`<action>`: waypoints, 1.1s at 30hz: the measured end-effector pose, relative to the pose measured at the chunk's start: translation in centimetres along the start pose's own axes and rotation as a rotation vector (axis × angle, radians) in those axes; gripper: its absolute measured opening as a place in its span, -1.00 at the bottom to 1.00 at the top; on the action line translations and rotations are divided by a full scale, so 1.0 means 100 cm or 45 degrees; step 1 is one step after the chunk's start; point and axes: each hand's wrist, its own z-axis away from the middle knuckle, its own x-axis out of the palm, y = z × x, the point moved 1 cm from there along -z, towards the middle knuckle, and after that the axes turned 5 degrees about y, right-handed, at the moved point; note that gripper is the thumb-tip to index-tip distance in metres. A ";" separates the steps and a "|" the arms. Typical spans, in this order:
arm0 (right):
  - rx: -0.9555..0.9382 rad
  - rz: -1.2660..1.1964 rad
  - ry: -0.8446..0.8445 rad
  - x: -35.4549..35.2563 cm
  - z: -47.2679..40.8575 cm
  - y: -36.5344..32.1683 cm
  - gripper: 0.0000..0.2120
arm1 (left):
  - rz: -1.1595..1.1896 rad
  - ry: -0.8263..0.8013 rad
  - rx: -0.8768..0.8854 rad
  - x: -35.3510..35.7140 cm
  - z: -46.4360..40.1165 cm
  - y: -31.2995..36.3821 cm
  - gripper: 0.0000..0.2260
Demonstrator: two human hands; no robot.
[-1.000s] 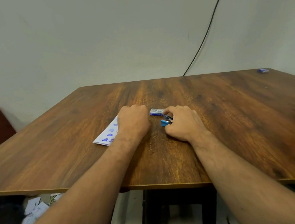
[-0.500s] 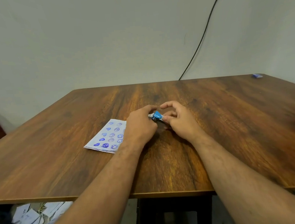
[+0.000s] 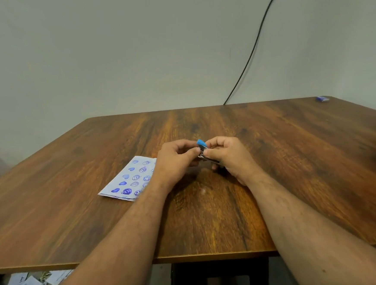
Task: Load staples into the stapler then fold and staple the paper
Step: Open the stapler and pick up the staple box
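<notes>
Both hands meet above the middle of the worktop [image 3: 273,158], gripping a small blue stapler [image 3: 202,147]. The left hand [image 3: 175,163] and right hand [image 3: 226,157] each pinch it with closed fingers. The folded paper [image 3: 129,180] lies flat just left of the stapler.

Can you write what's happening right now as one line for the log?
step: loading staples | left hand and right hand: both holding blue stapler above table | paper: flat on table, untouched
</notes>
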 end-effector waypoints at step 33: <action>-0.184 0.218 0.186 0.002 0.001 0.000 -0.72 | -0.192 -0.020 -0.108 0.001 0.000 0.000 -0.89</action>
